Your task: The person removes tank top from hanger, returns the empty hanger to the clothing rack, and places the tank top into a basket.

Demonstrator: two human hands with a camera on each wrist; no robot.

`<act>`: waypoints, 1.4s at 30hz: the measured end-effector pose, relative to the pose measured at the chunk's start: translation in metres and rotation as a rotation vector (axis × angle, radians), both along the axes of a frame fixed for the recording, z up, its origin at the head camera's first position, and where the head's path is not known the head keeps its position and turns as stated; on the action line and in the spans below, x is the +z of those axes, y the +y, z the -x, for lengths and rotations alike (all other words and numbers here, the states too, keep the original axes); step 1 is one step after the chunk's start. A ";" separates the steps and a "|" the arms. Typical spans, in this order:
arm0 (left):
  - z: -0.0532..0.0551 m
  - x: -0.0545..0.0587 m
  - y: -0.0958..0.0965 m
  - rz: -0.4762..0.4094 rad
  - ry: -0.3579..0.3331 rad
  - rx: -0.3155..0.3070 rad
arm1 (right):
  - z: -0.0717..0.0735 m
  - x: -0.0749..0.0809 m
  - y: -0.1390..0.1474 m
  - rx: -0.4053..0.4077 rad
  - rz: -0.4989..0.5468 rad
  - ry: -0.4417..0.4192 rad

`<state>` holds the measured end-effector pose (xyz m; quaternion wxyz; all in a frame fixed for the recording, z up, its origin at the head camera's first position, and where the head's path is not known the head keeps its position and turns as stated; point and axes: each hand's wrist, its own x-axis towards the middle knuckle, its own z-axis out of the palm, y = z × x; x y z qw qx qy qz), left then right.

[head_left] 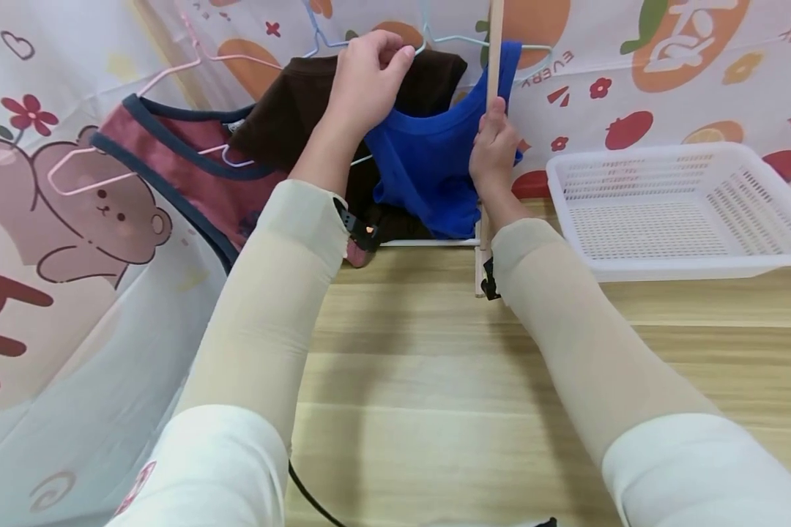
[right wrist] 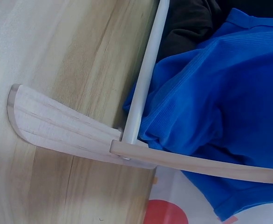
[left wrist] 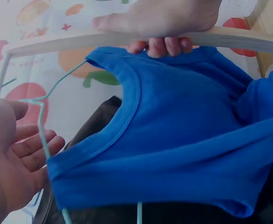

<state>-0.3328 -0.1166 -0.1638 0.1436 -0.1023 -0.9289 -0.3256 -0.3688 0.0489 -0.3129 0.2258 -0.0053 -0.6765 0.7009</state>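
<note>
With relaxed fingers, the left hand (head_left: 368,84) is at 1 mint hanger (head_left: 461,39) bearing 1 blue top (head_left: 431,157), the right hand (head_left: 494,152) grips 1 wooden post (head_left: 495,55), 1 brown top (head_left: 290,110) and 1 pink vest (head_left: 237,194) hang leftward, and 1 white basket (head_left: 672,266) shows its slotted floor.

blue top (head_left: 428,161): matt cloth, partly ribbed | rack upright (right wrist: 206,164): smooth wood | hanger (left wrist: 40,114): smooth, coated-looking | brown garment (head_left: 296,110): matt cloth | basket (head_left: 685,268): perforated plastic, soft sheen | tabletop (head_left: 409,344): smooth, wood-grained

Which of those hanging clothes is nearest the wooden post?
The blue top, partly behind the post the right hand grips; the brown garment and pink garment hang farther away.
</note>
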 end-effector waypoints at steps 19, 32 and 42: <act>-0.009 0.010 0.004 -0.042 0.125 0.180 | -0.002 -0.001 -0.019 0.015 -0.045 -0.003; -0.036 -0.001 -0.020 -0.019 0.131 0.212 | 0.006 0.000 -0.010 0.007 -0.048 0.001; -0.067 -0.032 -0.053 -0.026 0.131 0.201 | 0.002 0.003 0.002 0.098 0.023 -0.073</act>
